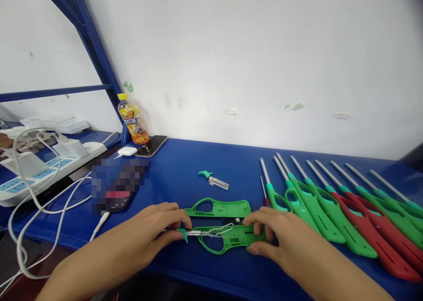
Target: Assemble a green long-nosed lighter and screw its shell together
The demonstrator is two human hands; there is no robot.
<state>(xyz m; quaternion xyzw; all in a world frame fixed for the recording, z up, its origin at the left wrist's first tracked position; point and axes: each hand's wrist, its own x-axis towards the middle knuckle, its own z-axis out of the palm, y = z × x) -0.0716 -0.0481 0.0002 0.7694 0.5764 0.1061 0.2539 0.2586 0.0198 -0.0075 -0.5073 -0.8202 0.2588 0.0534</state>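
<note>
My left hand (pixel 161 228) is closed in a pinch around the metal lighter tube (pixel 193 233), at its teal collar (pixel 183 235). White wires (pixel 216 231) run from the tube over the near green lighter shell half (pixel 228 241), which lies with its hollow side up. Thumb and fingers of my right hand (pixel 276 230) grip the right end of that shell half. Just behind it lies the other green shell half (pixel 224 208), also hollow side up. Farther back are a small teal trigger (pixel 205 174) and a clear fuel tank (pixel 219 183).
Several green lighters (pixel 306 213) and red lighters (pixel 366 235) lie in a row at the right, beside a screwdriver (pixel 264 191). At the left are phones (pixel 152 146), a drink bottle (pixel 134 120), a white case (pixel 127 151), cables and a power strip (pixel 53 169).
</note>
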